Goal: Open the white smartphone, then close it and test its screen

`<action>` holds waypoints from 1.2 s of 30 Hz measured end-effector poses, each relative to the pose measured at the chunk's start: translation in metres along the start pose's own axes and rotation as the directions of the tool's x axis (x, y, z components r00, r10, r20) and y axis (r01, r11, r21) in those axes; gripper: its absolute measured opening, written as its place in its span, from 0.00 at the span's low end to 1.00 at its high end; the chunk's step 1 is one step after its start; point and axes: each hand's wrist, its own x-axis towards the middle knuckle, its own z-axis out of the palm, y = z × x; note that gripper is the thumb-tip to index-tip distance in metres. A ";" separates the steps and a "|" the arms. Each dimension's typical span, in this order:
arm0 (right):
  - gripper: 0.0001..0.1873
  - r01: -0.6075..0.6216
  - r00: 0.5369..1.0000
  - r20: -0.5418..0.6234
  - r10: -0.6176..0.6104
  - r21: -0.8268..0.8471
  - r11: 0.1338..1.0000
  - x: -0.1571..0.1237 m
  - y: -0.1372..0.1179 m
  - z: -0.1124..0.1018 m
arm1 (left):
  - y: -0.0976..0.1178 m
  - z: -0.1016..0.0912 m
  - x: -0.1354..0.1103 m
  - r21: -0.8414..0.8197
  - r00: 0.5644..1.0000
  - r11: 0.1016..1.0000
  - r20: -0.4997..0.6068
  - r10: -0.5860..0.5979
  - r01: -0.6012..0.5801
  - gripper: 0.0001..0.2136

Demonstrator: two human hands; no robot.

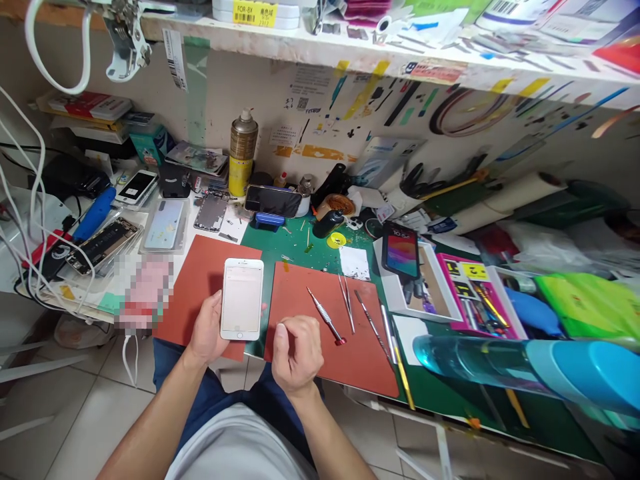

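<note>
My left hand (207, 331) grips a white smartphone (243, 299) from below, holding it upright over the gap between two red mats, its lit screen facing me. Just right of the phone my right hand (296, 352) hovers over the right red mat (325, 363), fingers curled into a loose fist; I cannot make out anything in it. On that mat lie a red-tipped screwdriver (326, 325), tweezers (347, 303) and thin metal pry tools (371, 323).
The left red mat (193, 293) and a green cutting mat (295, 243) cover the bench. Behind stand a spray can (243, 155), several phones and phone parts (103, 243), a black phone (400, 252) leaning on a tray, and a pink tool case (475, 293). A blue bottle (530, 373) juts in from the right.
</note>
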 end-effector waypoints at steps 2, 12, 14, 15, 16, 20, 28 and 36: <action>0.09 0.006 0.999 0.045 -0.006 0.007 1.000 0.003 -0.001 0.001 | 0.000 0.001 0.000 0.018 1.000 1.000 -0.024 0.007 -0.006 0.24; 0.15 0.061 0.951 0.307 -0.031 -0.089 0.994 0.024 -0.010 0.013 | -0.003 -0.001 0.003 0.037 0.994 0.998 -0.085 0.061 -0.058 0.21; 0.15 0.052 0.961 0.273 -0.033 -0.062 0.997 0.021 -0.009 0.011 | -0.002 0.000 0.003 0.049 0.994 0.997 -0.090 0.057 -0.053 0.21; 0.14 0.050 0.970 0.240 -0.039 -0.039 0.998 0.017 -0.009 0.008 | -0.001 0.001 0.002 0.052 0.994 0.997 -0.093 0.054 -0.049 0.21; 0.14 0.041 0.979 0.200 -0.038 -0.011 0.999 0.014 -0.009 0.005 | 0.000 0.002 0.002 0.051 0.994 0.998 -0.095 0.046 -0.041 0.22; 0.10 -0.229 0.965 0.142 0.220 0.053 0.972 -0.004 -0.013 -0.003 | 0.002 0.005 0.001 0.028 0.997 1.000 -0.081 -0.001 0.003 0.24; 0.45 -0.269 0.909 0.277 0.310 -0.178 0.947 -0.017 -0.040 0.016 | 0.001 0.006 -0.001 0.037 0.997 0.999 -0.073 0.023 -0.021 0.27; 0.42 -0.340 0.885 0.261 0.386 -0.206 0.918 -0.016 -0.050 0.035 | 0.006 0.011 -0.002 0.120 0.973 0.993 -0.230 0.007 0.022 0.22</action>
